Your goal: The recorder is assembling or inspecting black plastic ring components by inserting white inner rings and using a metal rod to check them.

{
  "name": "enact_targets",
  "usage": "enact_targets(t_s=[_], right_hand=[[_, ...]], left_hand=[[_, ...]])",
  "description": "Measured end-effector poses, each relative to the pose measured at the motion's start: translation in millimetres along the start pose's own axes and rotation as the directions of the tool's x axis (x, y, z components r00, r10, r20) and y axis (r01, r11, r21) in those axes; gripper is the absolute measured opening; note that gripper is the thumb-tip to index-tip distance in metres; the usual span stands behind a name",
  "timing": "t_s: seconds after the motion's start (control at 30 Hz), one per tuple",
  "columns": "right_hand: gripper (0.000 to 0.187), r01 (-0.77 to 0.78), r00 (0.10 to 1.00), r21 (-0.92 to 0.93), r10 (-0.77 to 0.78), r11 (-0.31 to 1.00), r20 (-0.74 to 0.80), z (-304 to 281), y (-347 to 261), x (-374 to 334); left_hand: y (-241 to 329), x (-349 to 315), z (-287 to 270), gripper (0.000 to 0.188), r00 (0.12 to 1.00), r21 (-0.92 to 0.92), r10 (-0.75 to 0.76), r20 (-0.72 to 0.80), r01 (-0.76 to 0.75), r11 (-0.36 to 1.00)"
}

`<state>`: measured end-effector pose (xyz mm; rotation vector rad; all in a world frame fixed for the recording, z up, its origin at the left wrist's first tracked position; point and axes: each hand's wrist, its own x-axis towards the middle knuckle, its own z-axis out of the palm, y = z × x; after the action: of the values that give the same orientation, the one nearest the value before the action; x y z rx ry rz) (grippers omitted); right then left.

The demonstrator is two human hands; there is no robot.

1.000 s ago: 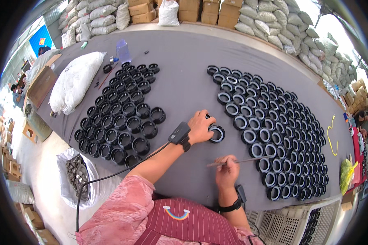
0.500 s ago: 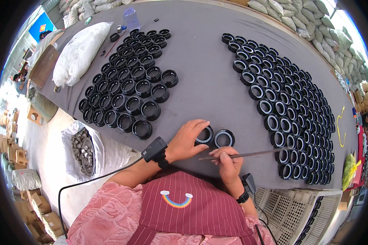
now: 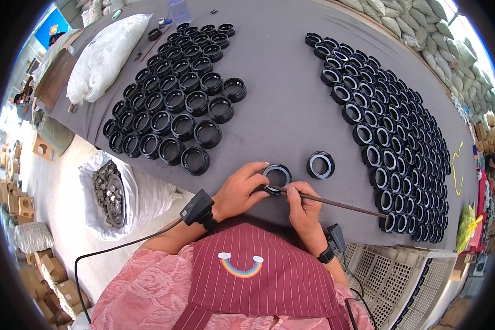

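On the grey cloth in front of me lies a black ring-shaped part [image 3: 287,174] with a pale inner band. My left hand [image 3: 242,190] grips its left side, thumb and fingers closed around the rim. A long thin dark stick [image 3: 344,206] is held in my right hand [image 3: 304,205], pinched between thumb and fingers. The stick's left end reaches the near inner edge of the ring; its exact tip is hard to make out. Just to the right, a similar black ring [image 3: 330,166] with a pale band lies apart, untouched.
Rows of black rings [image 3: 174,101] stand at left; a larger block of pale-banded ones [image 3: 389,129] fills the right. A white plastic bag [image 3: 107,58] lies far left. Below the table's left edge sits a sack of dark metal parts [image 3: 87,181]. Plastic crates [image 3: 377,275] stand near right.
The loose second ring now lies farther right and away from the first one. My right hand has raised the stick's left end to the held ring, and my left hand has closed on that ring.
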<state>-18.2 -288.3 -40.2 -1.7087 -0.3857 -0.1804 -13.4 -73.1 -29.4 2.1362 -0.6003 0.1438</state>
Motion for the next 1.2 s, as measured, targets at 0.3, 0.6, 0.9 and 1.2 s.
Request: enact_targets(t_s=[0.3,0.6,0.9,1.2], right_hand=[[0.014,0.036,0.999,-0.142,-0.037,0.989,-0.005,5,-2,6],[0.006,0.037,0.996,-0.226,-0.017,0.973,0.09,-8,-22,22],[0.002,0.147,0.987,-0.348,-0.161,0.926,-0.012,3,-14,41],[0.006,0.178,0.978,-0.163,-0.155,0.971,0.14,9,-7,35]], left_hand=[[-1,1,2,0.023,0.999,-0.032,0.034,-0.033,-0.035,0.999],[-4,6,0,0.02,0.997,0.008,0.074,-0.019,-0.074,0.997],[-2,8,-4,0.023,1.0,-0.092,0.027,-0.003,-0.027,0.995],[-13,0,1,0.073,0.998,-0.117,-0.057,0.015,0.058,0.991]])
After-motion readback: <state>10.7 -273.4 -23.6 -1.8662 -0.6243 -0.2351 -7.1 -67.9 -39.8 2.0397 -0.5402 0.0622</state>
